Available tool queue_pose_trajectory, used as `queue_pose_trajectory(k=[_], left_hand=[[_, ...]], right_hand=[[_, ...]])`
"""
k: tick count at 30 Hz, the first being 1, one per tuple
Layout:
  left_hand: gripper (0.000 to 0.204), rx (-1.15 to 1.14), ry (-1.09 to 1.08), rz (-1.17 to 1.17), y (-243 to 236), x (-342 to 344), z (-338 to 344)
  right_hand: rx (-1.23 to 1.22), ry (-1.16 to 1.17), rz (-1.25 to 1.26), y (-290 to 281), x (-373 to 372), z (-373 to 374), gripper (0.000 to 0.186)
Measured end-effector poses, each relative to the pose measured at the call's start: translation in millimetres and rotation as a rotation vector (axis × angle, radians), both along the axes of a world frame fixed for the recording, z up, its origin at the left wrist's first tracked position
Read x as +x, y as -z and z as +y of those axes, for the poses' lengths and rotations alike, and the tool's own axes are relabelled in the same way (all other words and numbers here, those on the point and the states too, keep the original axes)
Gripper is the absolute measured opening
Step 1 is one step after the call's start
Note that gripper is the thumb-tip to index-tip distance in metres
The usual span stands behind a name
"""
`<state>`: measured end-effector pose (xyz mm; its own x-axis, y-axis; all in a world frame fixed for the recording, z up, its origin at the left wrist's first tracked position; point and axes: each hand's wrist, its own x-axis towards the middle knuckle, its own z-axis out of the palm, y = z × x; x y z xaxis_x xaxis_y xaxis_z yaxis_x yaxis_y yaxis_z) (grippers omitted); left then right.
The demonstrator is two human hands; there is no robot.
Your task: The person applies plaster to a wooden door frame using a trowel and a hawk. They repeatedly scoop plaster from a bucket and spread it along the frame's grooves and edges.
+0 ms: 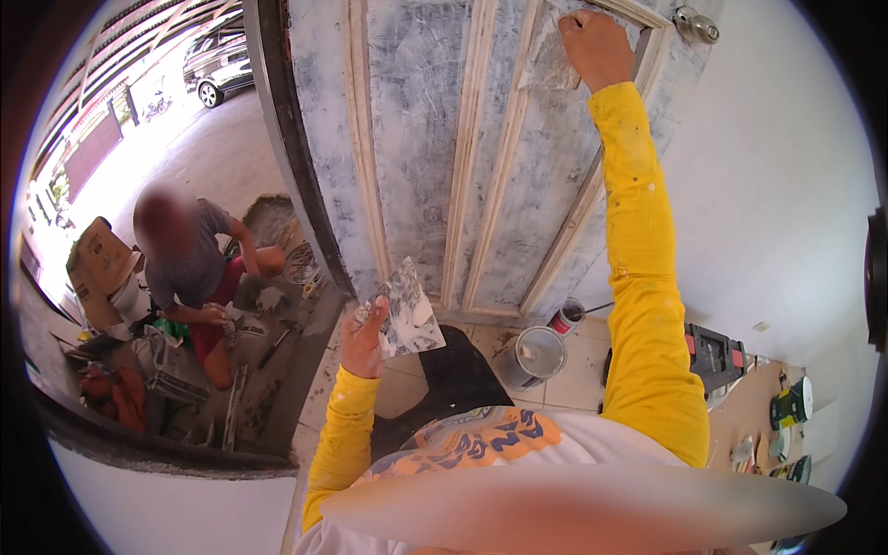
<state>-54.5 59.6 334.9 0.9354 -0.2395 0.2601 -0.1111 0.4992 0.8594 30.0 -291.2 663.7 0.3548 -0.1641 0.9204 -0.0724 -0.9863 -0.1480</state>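
Left hand (363, 338): thumb pressed over the smeared plate (410, 324), remaining fingers hidden; held out front, presumably to keep the white paste handy. Right hand (599, 51): fingers curled together, apparently pinching a thin blade (551, 69) (its far edge is hidden) against the door (416, 120), likely for even pressure. Bucket (534, 363) stands on the floor nearby.

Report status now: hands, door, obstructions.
Left hand holding smeared plate. Right hand raised, gripping flat blade against door. Door patchy white and grey. Bucket and small can stand below; neither blocks right hand.
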Motion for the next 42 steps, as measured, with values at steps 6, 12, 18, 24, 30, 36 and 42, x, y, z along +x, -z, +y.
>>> queue_pose_trajectory(k=[6,12,18,24,30,36,42], left_hand=[[0.027,0.03,0.007,0.011,1,1,0],[0.023,-0.019,-0.01,0.114,4,-1,-7],[0.022,0.119,-0.024,-0.112,15,9,-10],[0.026,-0.12,0.104,0.138,0,1,-11],[0.031,-0.14,0.105,0.134,-14,3,-13],[0.053,0.433,-0.425,-0.837,-14,39,0],[0.035,-0.256,0.059,-0.146,-67,33,-7]], right_hand=[[-0.043,-0.009,-0.114,-5,15,-2,0.028],[-0.07,-0.085,-0.048,-2,13,-17,0.029],[-0.09,-0.151,0.019,-5,19,-18,0.03],[-0.828,-0.065,-0.256,-10,-5,-32,0.02],[-0.631,0.09,-0.129,-63,-64,-32,0.015],[-0.215,-0.724,0.423,-33,-101,31,0.039],[-0.183,-0.955,0.794,89,-115,76,0.02]])
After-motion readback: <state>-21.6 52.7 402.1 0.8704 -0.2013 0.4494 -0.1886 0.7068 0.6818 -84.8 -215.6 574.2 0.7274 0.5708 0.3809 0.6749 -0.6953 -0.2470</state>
